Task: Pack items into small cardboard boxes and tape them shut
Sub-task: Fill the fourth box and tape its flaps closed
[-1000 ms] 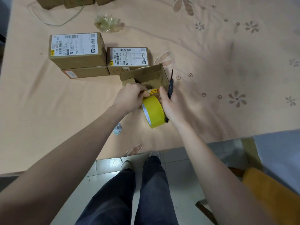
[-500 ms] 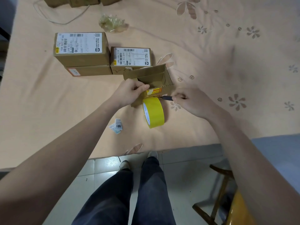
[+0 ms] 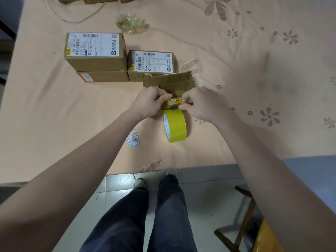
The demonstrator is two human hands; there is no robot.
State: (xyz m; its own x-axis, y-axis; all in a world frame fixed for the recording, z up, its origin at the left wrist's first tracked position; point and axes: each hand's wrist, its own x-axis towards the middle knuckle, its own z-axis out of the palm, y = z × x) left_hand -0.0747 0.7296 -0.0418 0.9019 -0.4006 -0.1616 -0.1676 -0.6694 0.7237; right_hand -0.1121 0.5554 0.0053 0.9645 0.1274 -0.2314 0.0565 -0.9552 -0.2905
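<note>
Cardboard box (image 3: 174, 84) open at frame centre on peach cloth (image 3: 54, 115), flaps up. Left hand (image 3: 147, 104) curled on its near left edge, fingers gripping the card. Right hand (image 3: 201, 104) curled at the near right edge, pinching a dark tool (image 3: 175, 107) against the yellow label (image 3: 175, 101). Yellow tape roll (image 3: 175, 125) on edge just below the hands. Labelled sealed boxes (image 3: 96, 51) stacked at upper left, touching another (image 3: 151, 63). Barcode stickers (image 3: 133, 140) loose at lower centre.

Dark trousers (image 3: 145, 215) (arms unsleeved), pale shoes (image 3: 139, 183)
</note>
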